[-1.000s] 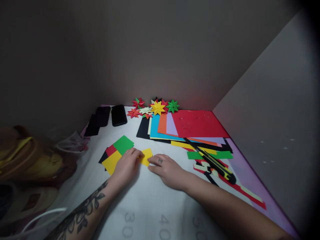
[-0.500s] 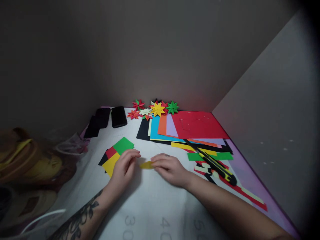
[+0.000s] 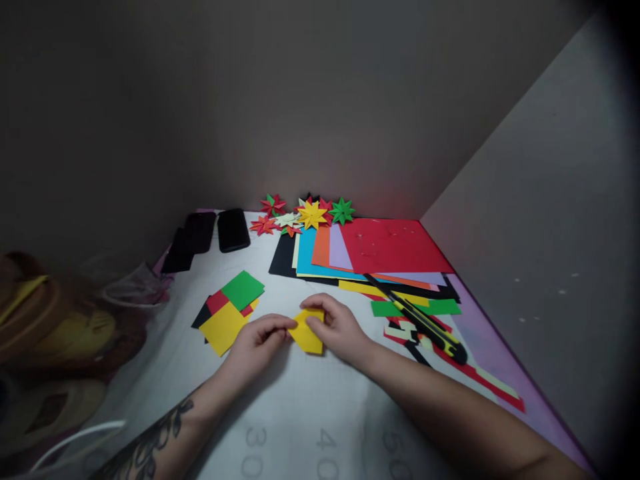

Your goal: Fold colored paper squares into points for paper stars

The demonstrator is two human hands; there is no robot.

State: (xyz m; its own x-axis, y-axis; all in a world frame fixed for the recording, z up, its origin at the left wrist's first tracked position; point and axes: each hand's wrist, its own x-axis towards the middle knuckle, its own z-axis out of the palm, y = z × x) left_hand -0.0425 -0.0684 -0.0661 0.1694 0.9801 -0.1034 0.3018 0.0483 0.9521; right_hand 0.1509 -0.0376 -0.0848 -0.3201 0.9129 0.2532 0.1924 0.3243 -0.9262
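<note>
Folded yellow paper (image 3: 311, 343): While both hands meet around it, it sits just below the centre of the frame; whether it touches the white work surface (image 3: 295, 407) is unclear.
Left hand (image 3: 256, 347): thumb and forefinger pinch the paper's left corner.
Right hand (image 3: 346, 333): thumb pressed on the paper's face, fingers around its upper edge and behind, gripping its right part.
Handling: probably very light and fairly crisp, taking a crease well but easily dented or torn; best held at edges and folded layers, with gentle fingertip pressure.
Neighbours: yellow square (image 3: 223, 330) and green square (image 3: 243, 289) left of centre; box cutter (image 3: 433, 329) at the right, across a green strip (image 3: 447, 307).
</note>
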